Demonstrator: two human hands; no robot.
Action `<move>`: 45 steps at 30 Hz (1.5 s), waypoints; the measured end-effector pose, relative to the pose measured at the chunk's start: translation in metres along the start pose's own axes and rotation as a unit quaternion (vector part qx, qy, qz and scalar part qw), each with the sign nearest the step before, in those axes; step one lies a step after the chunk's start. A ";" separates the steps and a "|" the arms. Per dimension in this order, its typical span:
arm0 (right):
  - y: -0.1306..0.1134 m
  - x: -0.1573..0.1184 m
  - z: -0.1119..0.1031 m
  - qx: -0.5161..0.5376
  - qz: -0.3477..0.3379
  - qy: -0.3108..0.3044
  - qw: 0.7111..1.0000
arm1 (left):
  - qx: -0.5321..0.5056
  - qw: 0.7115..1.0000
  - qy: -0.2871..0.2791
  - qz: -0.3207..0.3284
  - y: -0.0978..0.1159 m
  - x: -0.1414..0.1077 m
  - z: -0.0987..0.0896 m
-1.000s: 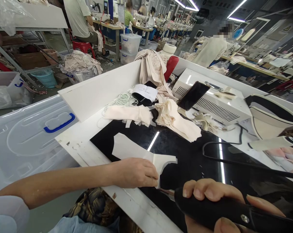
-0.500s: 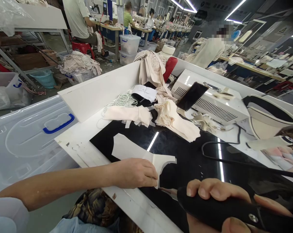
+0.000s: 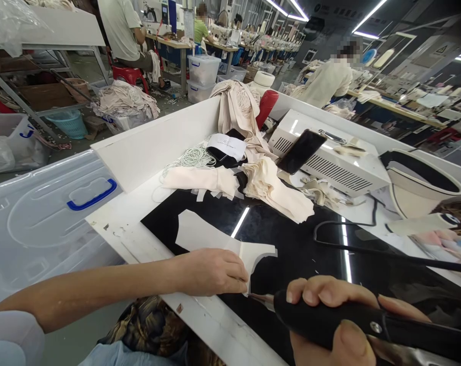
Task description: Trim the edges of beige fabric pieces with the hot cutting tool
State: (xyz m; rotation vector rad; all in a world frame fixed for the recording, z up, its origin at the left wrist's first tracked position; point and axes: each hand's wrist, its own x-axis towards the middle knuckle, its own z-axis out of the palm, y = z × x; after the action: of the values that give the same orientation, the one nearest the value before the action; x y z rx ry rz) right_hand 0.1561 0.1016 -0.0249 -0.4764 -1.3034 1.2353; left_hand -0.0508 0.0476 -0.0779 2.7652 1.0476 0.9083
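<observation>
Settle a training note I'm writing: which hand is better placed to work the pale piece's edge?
Probably the right hand: it grips the black tool, whose metal tip is close to the pale piece. The left hand rests on that piece, seemingly steadying it.

Note black in the tool handle point(image 3: 318, 321) and board point(image 3: 291, 239); off-white in the cut piece point(image 3: 203, 234); cream in the cloth stack point(image 3: 278, 192); blue in the box handle point(image 3: 96, 202); mottled dark-and-gold patterning in the fabric point(image 3: 150, 325).
</observation>
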 end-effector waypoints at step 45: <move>-0.021 0.033 -0.008 -0.090 -0.066 0.188 0.976 | -0.014 0.999 -0.042 -0.022 0.028 0.005 -0.026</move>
State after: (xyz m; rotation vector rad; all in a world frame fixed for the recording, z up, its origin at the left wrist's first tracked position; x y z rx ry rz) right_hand 0.1651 0.1259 0.0057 -0.7039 -1.1050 0.8692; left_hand -0.0454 0.0248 -0.0473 2.7184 1.0701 0.7891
